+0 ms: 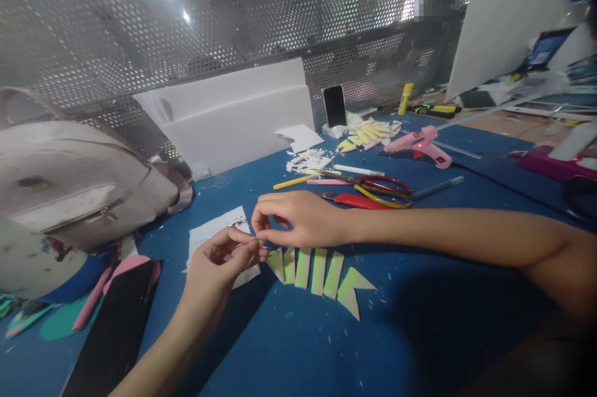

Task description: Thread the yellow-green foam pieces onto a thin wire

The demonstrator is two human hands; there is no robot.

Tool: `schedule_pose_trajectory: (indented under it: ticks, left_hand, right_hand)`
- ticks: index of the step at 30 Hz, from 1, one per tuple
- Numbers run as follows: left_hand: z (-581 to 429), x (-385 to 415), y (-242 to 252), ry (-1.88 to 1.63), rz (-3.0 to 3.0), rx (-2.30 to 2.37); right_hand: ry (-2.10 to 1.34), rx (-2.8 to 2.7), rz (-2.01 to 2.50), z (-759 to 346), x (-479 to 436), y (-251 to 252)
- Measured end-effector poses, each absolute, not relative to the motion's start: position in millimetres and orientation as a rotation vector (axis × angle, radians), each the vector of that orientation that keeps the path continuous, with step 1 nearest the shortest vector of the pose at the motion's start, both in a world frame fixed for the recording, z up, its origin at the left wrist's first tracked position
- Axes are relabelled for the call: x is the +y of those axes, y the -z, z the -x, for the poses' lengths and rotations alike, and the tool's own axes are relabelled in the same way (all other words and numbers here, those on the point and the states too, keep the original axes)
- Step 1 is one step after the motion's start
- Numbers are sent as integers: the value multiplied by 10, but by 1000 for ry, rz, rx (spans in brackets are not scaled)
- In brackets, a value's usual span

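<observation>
My left hand (224, 260) and my right hand (298, 216) meet fingertip to fingertip, both closed in a pinch. Whatever sits between the fingers is too small to make out. Under them lies a sheet of white paper (205, 238) with small dark and red specks on it. Just right of the fingertips, several green-and-cream cut pieces (318, 272) form a row on the blue table (289, 347). The last piece (352, 291) at the right end is forked like a fish tail; the left end is partly covered by my fingers.
Behind my right hand lie scissors (380, 185), a red cutter (357, 200) and pens. A pink glue gun (422, 145) stands farther right. White boards (242, 117), a phone (334, 106) and a glue stick (405, 98) are at the back. A backpack (84, 179) and black case (114, 328) occupy the left.
</observation>
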State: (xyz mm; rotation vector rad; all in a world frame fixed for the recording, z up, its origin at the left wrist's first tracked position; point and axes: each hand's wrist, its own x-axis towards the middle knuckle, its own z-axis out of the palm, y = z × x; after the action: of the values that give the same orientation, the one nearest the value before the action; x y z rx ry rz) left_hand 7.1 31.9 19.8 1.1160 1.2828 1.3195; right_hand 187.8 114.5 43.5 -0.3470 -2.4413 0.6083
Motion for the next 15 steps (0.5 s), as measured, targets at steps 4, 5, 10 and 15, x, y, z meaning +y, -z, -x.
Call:
schedule_pose_trajectory:
  ticks: [4, 5, 10, 15]
  left_hand:
    - [-78, 313, -209, -1326, -1118, 1291]
    - [-77, 312, -209, -1328, -1117, 1292]
    - [-61, 303, -210, -1322, -1106, 1308]
    - [-69, 286, -226, -1330, -1147, 1337]
  right_hand:
    - [-583, -2444, 346, -1879, 1133, -433]
    - [-574, -2441, 345, -1878, 1128, -428]
    - [-532, -2408, 335, -1873, 1101, -389]
    - [-623, -2372, 353, -1870, 1100, -397]
